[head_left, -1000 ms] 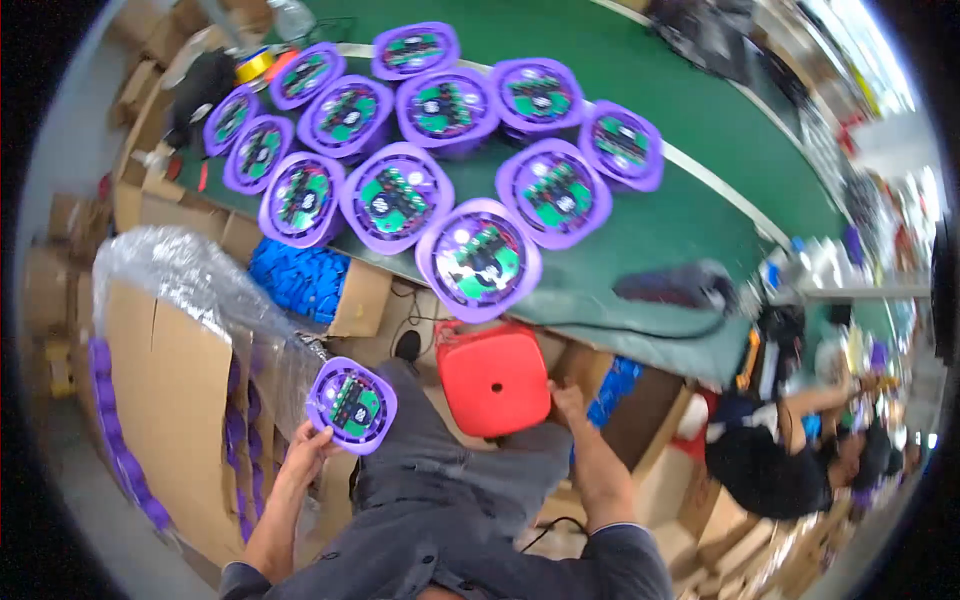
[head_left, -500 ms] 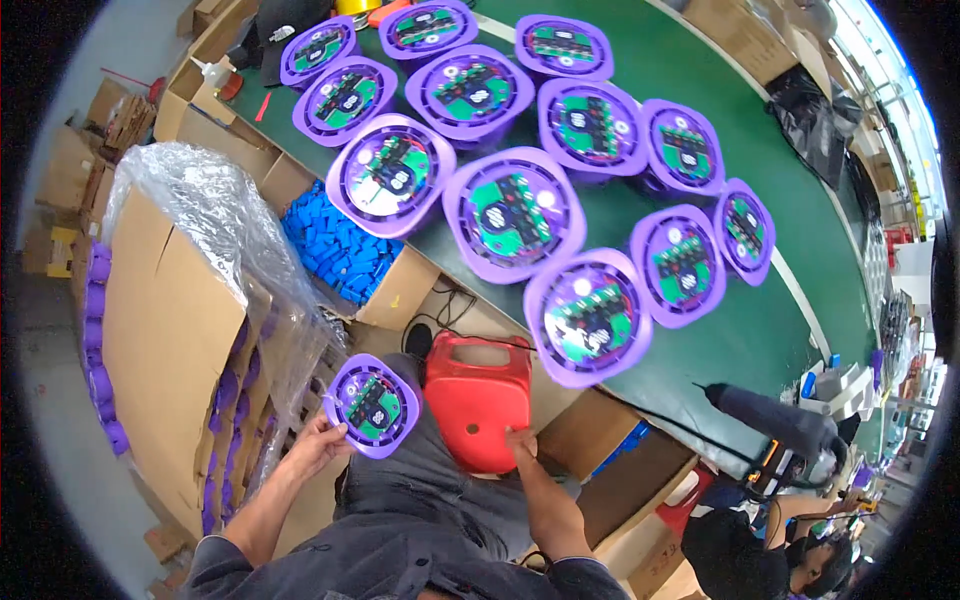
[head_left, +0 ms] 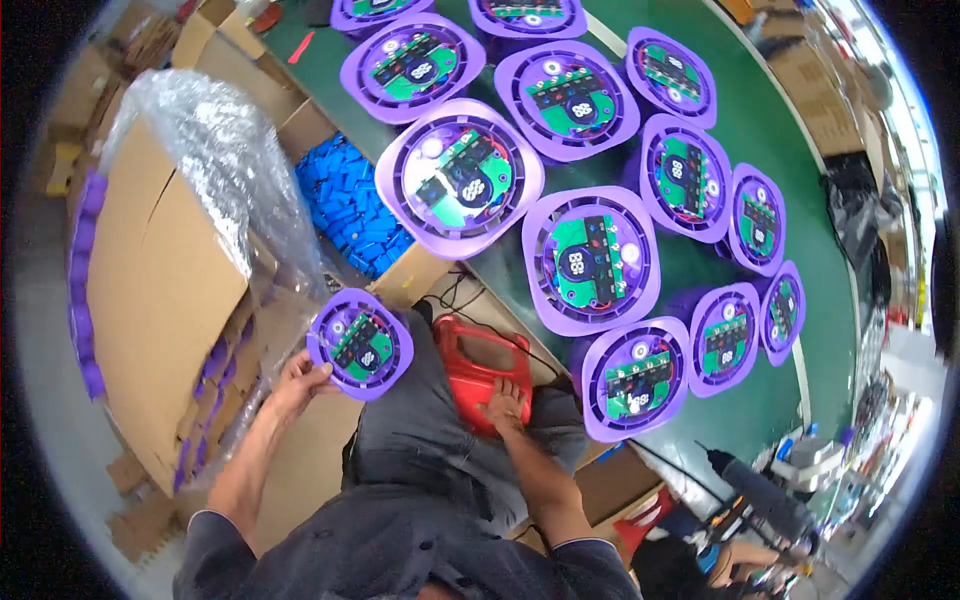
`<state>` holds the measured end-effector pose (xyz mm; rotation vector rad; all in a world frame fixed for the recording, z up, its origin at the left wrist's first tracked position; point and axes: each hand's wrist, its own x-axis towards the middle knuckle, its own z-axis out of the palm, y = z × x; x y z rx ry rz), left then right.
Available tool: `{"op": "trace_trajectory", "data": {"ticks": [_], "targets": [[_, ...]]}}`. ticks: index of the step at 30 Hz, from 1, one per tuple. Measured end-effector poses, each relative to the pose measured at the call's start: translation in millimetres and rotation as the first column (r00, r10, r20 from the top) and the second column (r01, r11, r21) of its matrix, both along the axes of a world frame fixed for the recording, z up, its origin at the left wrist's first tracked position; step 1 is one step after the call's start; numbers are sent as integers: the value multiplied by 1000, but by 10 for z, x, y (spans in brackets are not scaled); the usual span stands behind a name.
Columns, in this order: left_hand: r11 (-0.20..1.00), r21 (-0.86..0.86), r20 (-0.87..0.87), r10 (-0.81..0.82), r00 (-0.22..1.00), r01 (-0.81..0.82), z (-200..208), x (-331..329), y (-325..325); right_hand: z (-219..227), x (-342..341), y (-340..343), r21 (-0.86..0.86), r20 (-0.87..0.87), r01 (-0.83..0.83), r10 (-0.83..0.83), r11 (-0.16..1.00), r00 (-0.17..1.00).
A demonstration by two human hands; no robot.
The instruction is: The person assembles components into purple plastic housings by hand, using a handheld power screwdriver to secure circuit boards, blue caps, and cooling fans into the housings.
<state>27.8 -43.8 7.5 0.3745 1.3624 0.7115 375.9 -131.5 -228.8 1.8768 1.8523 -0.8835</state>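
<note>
My left hand grips the lower left rim of a purple housing, thumb on top. Inside the housing sits a green circuit board with black parts and a small round display. My right hand lies on the red plastic stool, fingers stretched out, holding nothing. Several similar purple housings with exposed boards stand on the green table, the nearest ones being a tilted-looking housing and another at the table's near edge.
A cardboard box of small blue pieces stands beside the green table. To the left, plastic film covers stacked cardboard with purple housings between layers. A dark power screwdriver hangs at right, near another person's arm.
My right hand has moved from the stool's near right edge onto its seat. The left hand still holds the housing, now slightly higher and further left in view. The whole view has shifted.
</note>
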Motion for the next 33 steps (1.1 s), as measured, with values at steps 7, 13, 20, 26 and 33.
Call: {"op": "trace_trajectory", "data": {"ticks": [7,13,20,26,33], "targets": [[971,239,142,-35,989,0,-180,853,-223,-1504,1018,-305,-376,-193,-184,118,908,974],[943,327,210,-140,968,65,-531,1117,-502,-535,698,-96,-139,-166,-37,14,990,986],[875,448,64,-235,970,182,-524,1039,-783,148,677,-101,-95,-112,145,-156,985,981],[870,477,6,-147,989,126,-500,864,-1136,-305,752,-125,-83,-144,131,-142,988,979],[880,463,0,-123,992,110,-590,843,-1185,-112,757,-279,25,-194,229,-220,973,956]]}}
